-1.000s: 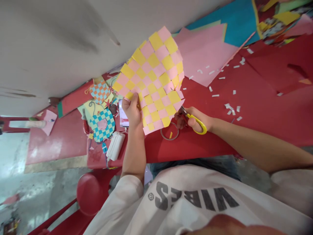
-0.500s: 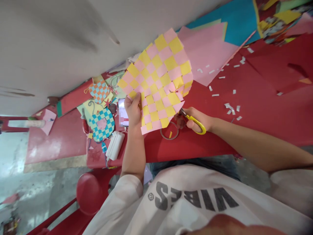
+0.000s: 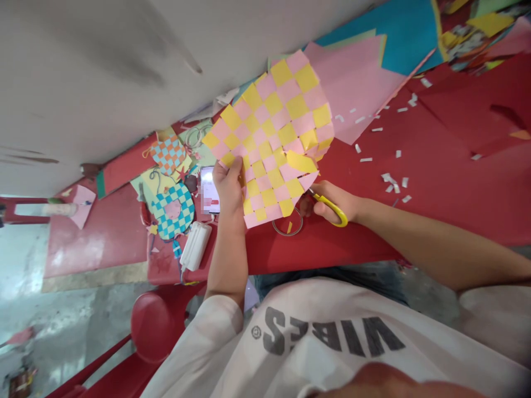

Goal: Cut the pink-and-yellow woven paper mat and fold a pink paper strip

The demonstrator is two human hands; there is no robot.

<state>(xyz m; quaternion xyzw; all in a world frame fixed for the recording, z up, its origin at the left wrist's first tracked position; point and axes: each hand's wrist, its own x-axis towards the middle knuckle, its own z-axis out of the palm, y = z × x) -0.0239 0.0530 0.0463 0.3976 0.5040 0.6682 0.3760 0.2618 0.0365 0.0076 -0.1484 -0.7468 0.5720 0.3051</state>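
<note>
- Checkered paper mat (image 3: 274, 132), pink & yellow strips woven, held up in L hand, most of it fwd of that hand and reaching toward R hand
- L hand (image 3: 228, 188) closed, gripping mat's lower edge, thumb on top, fingers mostly behind it
- R hand (image 3: 327, 202) closed round yellow-handled scissors (image 3: 334, 209), handles in fingers, blades up at mat's lower edge, tips hidden by it
- Loose yellow strip (image 3: 301, 162) sticks out of weave just fwd of R hand, lifted off the mat face
- Clear tape roll (image 3: 287, 221) on red tabletop (image 3: 435, 215), just below mat, beside R hand on the L-hand side
- Phone (image 3: 208, 189) just left of L hand, screen lit, display blurred
- Teal-and-white woven piece (image 3: 173, 210) further left of L hand, orange-and-blue woven piece (image 3: 168, 155) beyond it
- White plastic box (image 3: 196, 246) near L wrist, on its left, exact item hard to tell
- White paper snippets (image 3: 390, 182) scattered on tabletop, right of R hand, well clear of mat
- Pink paper sheet (image 3: 352, 83) lies fwd of R hand, partly under mat edge
</note>
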